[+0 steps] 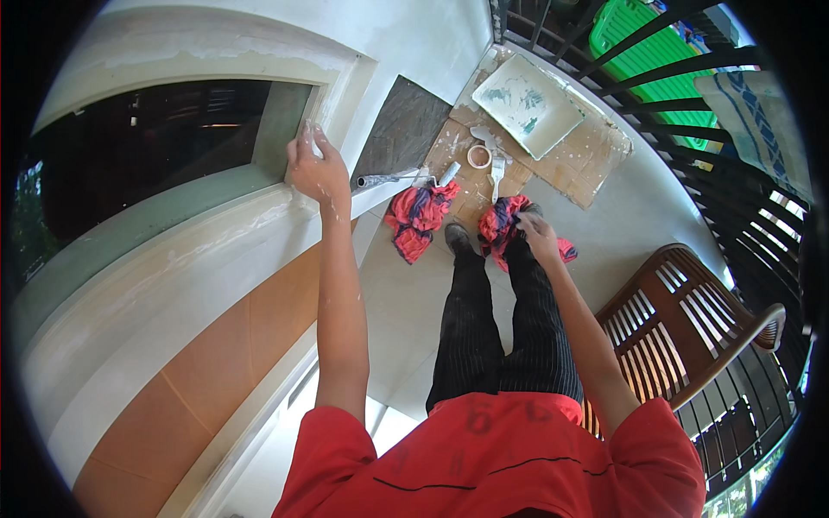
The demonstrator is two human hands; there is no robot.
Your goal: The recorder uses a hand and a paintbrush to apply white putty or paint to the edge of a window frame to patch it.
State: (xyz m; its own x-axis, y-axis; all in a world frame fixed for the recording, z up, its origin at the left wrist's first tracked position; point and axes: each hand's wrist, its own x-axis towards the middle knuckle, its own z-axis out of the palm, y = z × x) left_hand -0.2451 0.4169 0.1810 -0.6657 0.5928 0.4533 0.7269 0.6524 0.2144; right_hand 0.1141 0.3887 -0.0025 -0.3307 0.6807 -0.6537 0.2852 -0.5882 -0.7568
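Note:
My left hand [318, 171] is raised at the lower corner of the pale window frame [344, 95]. Its fingers are bent together around something small and white that I cannot make out; white smears mark the skin. Lower down, my right hand [540, 237] hangs in front of my right leg, fingers loosely bent and no held thing showing. Behind it, a red and navy cloth [499, 226] lies around my right foot. A second such cloth [414, 226] is crumpled beside my left foot. A small paint roller [448, 174] with a long handle lies beyond that cloth.
A paint-smeared white tray [560, 129] rests on spattered cardboard [596, 173]. Nearer are a paintbrush [496, 177], a roll of tape [478, 156] and a putty knife [485, 136]. A brown slatted chair [643, 315] stands at right before black railings [669, 105], with a green crate [635, 43] beyond.

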